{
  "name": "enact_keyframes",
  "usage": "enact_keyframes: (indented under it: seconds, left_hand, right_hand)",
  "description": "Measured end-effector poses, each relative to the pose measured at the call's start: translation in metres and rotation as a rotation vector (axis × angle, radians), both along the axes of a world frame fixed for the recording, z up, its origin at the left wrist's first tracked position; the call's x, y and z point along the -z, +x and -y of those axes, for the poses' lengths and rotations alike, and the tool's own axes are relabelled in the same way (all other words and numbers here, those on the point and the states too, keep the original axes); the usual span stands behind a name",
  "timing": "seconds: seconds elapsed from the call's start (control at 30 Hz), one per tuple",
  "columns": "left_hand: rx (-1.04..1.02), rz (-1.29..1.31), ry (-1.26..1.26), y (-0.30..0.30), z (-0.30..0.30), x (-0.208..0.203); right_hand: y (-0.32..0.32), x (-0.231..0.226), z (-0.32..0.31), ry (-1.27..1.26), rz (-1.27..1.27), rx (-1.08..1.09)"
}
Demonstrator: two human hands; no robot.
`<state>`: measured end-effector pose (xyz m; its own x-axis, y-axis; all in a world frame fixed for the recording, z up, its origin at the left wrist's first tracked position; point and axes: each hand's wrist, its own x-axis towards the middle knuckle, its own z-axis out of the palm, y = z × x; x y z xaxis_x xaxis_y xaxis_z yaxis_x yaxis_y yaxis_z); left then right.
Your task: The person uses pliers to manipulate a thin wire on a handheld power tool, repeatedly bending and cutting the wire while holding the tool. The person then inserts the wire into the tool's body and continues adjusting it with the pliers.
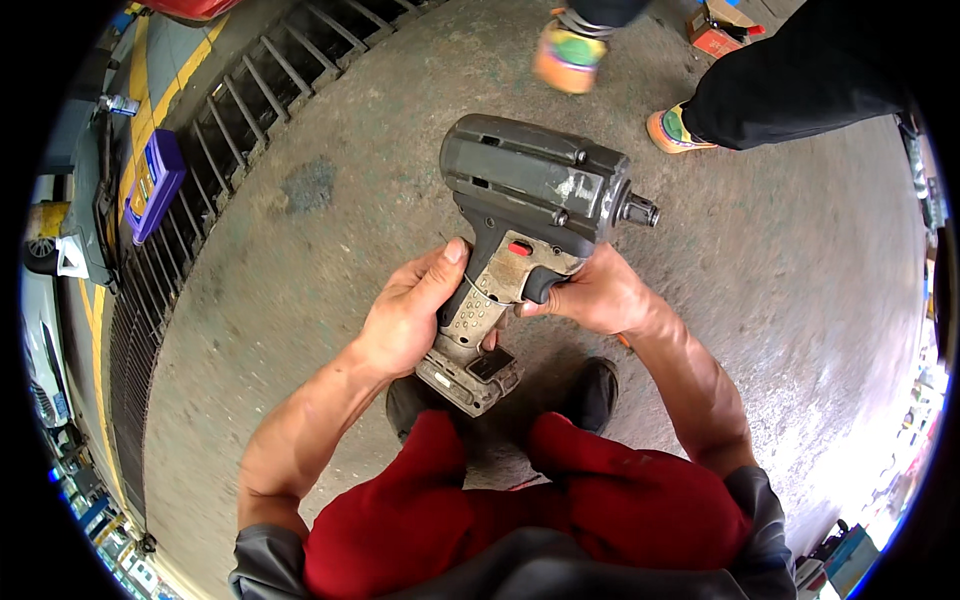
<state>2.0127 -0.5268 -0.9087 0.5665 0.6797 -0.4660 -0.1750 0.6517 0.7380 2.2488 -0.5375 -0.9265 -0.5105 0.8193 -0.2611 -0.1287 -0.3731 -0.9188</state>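
Observation:
A worn cordless impact wrench [525, 185], dark grey with a scuffed beige handle and a red button, is held up in front of me over the floor. Its square drive points right, and no battery shows at the foot of its handle. My left hand [405, 310] grips the handle from the left, thumb along its back edge. From the right, my right hand [600, 295] supports the tool below the front housing, near the black trigger. Some fingers of both hands are hidden behind the tool.
A co-worker's leg in black trousers [800, 80] and bright multicoloured shoes stand at the upper right, near an orange box [715, 30]. Metal floor grating [230, 125] runs along the left, with a purple bottle [155, 187] by it. My dark shoes are below the wrench.

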Motion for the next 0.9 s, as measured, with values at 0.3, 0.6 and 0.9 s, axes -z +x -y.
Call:
enact_keyframes:
  seconds: [0.3,0.6,0.9]
  left_hand:
    - [0.121,0.044,-0.034,-0.002,0.001,0.007]
    - [0.117,0.026,0.041,-0.004,0.0,-0.002]
    - [0.081,-0.023,0.028,-0.007,-0.009,-0.014]
  right_hand:
    - [-0.012,0.01,-0.014,0.153,-0.308,-0.107]
    - [-0.006,0.006,-0.017,0.198,-0.15,-0.116]
    - [-0.004,-0.02,-0.008,0.312,0.093,-0.058]
